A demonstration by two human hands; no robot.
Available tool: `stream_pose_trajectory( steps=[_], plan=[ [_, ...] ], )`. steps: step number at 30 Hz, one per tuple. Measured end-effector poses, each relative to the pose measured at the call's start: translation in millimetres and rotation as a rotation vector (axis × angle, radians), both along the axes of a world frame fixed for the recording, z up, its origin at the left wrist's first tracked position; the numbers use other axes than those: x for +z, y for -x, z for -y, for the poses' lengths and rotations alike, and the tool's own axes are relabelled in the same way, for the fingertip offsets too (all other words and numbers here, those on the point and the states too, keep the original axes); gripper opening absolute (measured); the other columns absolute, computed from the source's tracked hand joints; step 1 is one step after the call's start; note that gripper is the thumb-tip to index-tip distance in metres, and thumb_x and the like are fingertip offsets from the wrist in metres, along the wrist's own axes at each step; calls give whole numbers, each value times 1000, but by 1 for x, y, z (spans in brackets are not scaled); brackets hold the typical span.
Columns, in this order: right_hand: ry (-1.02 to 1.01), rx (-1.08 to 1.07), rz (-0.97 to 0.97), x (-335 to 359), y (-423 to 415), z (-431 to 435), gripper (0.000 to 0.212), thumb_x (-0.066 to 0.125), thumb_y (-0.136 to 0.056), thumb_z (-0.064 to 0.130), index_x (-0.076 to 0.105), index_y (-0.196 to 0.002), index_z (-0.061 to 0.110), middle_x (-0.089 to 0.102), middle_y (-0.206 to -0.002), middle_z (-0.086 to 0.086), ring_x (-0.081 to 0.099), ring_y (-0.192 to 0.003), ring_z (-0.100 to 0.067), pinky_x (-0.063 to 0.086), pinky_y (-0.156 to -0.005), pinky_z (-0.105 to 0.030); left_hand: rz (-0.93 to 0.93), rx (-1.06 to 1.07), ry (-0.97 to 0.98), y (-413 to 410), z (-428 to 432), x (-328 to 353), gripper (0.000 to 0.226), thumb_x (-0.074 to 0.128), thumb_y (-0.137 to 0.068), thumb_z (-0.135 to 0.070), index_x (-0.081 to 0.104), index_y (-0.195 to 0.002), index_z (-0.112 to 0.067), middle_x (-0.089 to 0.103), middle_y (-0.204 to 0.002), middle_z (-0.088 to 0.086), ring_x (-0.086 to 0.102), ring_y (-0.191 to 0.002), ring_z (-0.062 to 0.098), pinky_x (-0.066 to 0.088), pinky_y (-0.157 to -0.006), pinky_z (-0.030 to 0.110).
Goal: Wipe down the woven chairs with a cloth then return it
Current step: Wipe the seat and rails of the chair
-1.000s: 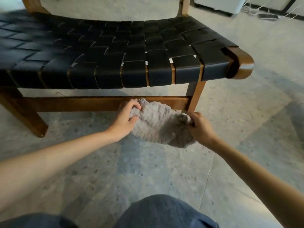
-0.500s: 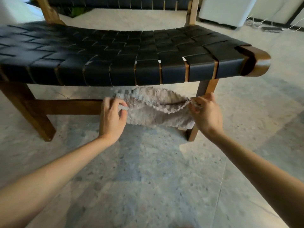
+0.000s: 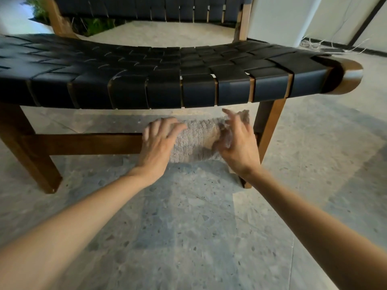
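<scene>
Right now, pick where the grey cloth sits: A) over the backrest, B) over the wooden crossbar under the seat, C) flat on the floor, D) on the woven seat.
B: the cloth drapes over the crossbar below the seat.

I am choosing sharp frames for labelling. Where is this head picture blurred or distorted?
Head view: the right hand and the cloth next to it are motion-blurred; the left hand is soft at the fingertips; the woven seat smears toward the left edge and bows from the wide lens; the floor looks fairly sharp.
</scene>
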State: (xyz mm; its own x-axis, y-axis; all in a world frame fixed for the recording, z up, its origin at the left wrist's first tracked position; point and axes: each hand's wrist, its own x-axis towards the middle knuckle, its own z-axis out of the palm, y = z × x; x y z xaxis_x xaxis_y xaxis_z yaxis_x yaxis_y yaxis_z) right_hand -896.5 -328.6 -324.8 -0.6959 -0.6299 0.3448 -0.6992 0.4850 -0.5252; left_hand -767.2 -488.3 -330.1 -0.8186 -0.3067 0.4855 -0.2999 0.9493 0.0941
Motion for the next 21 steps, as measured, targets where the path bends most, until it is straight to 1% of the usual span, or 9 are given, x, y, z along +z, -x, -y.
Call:
stream_pose_trajectory(
  steps=[2,4,6,9,12,15,16,18,21],
  plan=[
    [-286,110,-232,-14,10,-2,75,67,-82,35,27,-145,32,47,-140,-2,36,-133,-26,10,-117,-48,157,-94,15,6,-3,-1,74,56,-80,12,36,-144,-20,31,-151,1,21,-141,19,6,-115,36],
    [-436,135,-399,-25,25,-7,76,67,-83,45,27,-147,32,48,-137,-5,43,-126,-30,24,-113,-51,240,-125,23,13,-3,-8,64,41,-93,-4,17,-151,-20,15,-158,-2,9,-146,14,-6,-116,31],
    [-473,88,-515,-31,39,-10,75,68,-80,53,35,-142,27,55,-121,-11,53,-108,-33,42,-96,-48,256,-138,94,20,0,-13,59,32,-95,-28,15,-151,-18,18,-158,3,18,-144,20,4,-118,37],
    [-450,30,-638,-37,51,-14,72,62,-77,62,37,-131,20,57,-105,-17,57,-90,-35,50,-79,-46,317,-113,245,35,2,-19,69,35,-96,-48,7,-152,-19,32,-149,10,34,-133,27,23,-110,42],
    [-454,-19,-690,-46,51,-19,73,54,-80,62,36,-132,14,56,-105,-20,56,-89,-36,49,-84,-47,323,-130,397,50,-1,-20,77,40,-93,-54,7,-151,-16,43,-137,9,45,-120,27,36,-97,39],
    [-513,40,-628,-40,45,-22,85,48,-77,71,37,-137,12,56,-112,-18,56,-95,-36,46,-92,-48,250,-138,462,54,1,-20,82,58,-81,-59,33,-144,-13,57,-116,6,56,-101,23,43,-83,36],
    [-530,76,-576,-31,43,-23,86,39,-78,73,37,-140,13,56,-117,-17,56,-101,-35,44,-94,-48,189,-153,454,54,2,-23,81,65,-77,-57,39,-140,-12,59,-111,6,58,-96,23,44,-81,36],
    [-528,159,-533,-8,43,-25,82,32,-82,71,44,-140,16,59,-123,-12,57,-109,-33,46,-92,-45,76,-207,402,50,4,-34,80,71,-73,-49,40,-137,-12,58,-115,8,57,-100,26,40,-89,39],
    [-400,237,-701,11,51,-21,66,37,-87,64,58,-132,19,66,-115,-8,62,-100,-30,51,-79,-39,1,-200,352,39,5,-46,87,76,-67,-39,35,-139,-15,49,-131,13,48,-116,31,26,-102,43]
  ],
)
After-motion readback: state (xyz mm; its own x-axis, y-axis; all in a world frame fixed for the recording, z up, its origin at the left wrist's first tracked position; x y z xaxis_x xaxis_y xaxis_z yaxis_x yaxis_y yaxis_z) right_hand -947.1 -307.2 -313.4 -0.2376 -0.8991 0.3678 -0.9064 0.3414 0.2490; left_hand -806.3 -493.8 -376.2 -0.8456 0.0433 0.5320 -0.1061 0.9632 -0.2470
